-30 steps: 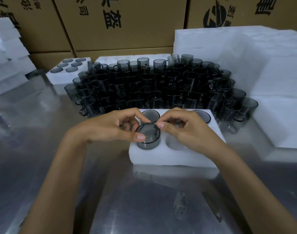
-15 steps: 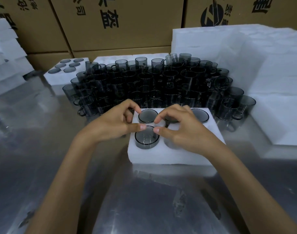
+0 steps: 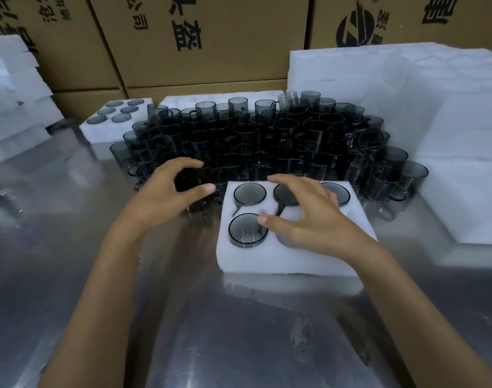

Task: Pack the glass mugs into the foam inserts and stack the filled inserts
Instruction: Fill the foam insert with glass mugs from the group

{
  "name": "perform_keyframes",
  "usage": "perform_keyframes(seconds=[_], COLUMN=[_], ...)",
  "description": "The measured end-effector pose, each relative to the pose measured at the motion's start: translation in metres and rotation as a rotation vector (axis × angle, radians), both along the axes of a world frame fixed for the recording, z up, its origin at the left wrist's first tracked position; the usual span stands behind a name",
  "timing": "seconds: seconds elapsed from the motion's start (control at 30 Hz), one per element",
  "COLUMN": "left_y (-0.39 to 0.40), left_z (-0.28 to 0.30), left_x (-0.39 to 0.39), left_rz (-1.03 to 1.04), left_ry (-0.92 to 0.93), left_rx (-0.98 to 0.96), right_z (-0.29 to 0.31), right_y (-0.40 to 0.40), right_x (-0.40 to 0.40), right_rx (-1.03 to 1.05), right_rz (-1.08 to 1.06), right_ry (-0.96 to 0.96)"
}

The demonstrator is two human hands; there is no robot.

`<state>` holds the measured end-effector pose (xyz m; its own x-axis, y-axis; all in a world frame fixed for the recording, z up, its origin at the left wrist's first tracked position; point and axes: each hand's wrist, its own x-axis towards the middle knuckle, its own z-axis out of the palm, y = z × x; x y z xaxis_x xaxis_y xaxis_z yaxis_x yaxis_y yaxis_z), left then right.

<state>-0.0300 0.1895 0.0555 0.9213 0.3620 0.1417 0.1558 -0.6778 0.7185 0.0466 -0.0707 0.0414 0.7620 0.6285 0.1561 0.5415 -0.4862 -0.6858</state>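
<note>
Mug (image 3: 248, 229) now sits in the near-left pocket of the foam insert (image 3: 289, 256), which lies mid-table just in front of the loose mugs (image 3: 261, 141). We see both hands have let go since a second ago: left hand (image 3: 169, 197) moves toward the loose mugs, fingers curved, holding nothing; right hand (image 3: 309, 217) hovers over the insert, fingers spread and relaxed. Four pockets look filled. Mug stands upright, axis vertical, mouth up; its handle direction we cannot tell.
</note>
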Motion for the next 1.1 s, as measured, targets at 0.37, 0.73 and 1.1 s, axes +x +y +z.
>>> perform_keyframes(seconds=[0.37,0.73,1.1], left_y=[0.018,-0.021,-0.113], left_z=[-0.017,0.009,0.007], left_x=[0.002,0.005,0.006], left_rz=[0.070,-0.084,-0.064], left_ry=[0.030,-0.379,-0.542], left_rx=[0.247,-0.332,0.000], right_z=[-0.003,-0.001,0.018], right_y=[0.001,0.003,0.001], right_x=[0.002,0.002,-0.005], right_rx=[0.104,0.228,0.709], right_rz=[-0.101,-0.112,-0.044], right_ry=[0.153,0.196,0.257])
